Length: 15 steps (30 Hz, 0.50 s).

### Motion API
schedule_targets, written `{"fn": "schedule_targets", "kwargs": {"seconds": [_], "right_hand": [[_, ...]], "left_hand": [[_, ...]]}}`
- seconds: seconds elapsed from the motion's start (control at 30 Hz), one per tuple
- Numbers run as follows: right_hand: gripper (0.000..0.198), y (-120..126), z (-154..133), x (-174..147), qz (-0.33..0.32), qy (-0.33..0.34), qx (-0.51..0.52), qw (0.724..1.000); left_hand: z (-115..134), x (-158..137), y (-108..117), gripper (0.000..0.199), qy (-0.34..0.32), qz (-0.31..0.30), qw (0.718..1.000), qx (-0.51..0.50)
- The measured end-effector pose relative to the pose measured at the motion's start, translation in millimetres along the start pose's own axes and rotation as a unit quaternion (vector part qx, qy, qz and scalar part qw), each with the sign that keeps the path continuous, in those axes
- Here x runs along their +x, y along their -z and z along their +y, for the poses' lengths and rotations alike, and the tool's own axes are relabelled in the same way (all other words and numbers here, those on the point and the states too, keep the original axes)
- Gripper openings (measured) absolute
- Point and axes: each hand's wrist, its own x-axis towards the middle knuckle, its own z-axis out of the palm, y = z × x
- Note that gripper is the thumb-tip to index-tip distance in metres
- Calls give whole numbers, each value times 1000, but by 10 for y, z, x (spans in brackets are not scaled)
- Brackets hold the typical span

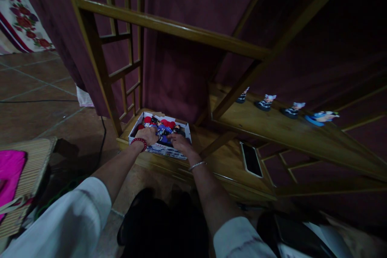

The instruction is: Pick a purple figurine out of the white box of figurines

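An open white cardboard box [167, 151] with printed sides stands on the low wooden shelf, filled with small toy figurines [163, 130] in blue, red and black. My left hand [147, 134], with a red bead bracelet at the wrist, reaches over the box's left side. Its fingers point down among the figurines, and their tips are hidden. From the right, my right hand [179, 142], below a silver bracelet, reaches into the box. Its fingers are stretched toward the blue figurines and look apart, with nothing visible in them.
Several figurines [266, 102] stand along a higher wooden shelf [256, 129] on the right. A smartphone [251, 159] lies on the lower shelf. Wooden bars [175, 28] cross above the box. At left, a bamboo-topped stool [33, 169] holds a bright pink cloth [10, 173].
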Motion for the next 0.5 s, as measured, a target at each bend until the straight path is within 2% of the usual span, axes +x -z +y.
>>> {"fn": "schedule_targets", "kwargs": {"seconds": [0.17,0.5], "right_hand": [[32,-2,26,8,-3,42,54,998],[36,52,-22,-56,-19,49,79,995]], "left_hand": [[-14,15,-19,41,-2,2,1000,-2],[-29,26,-44,38,-5,13,1000,2]]}}
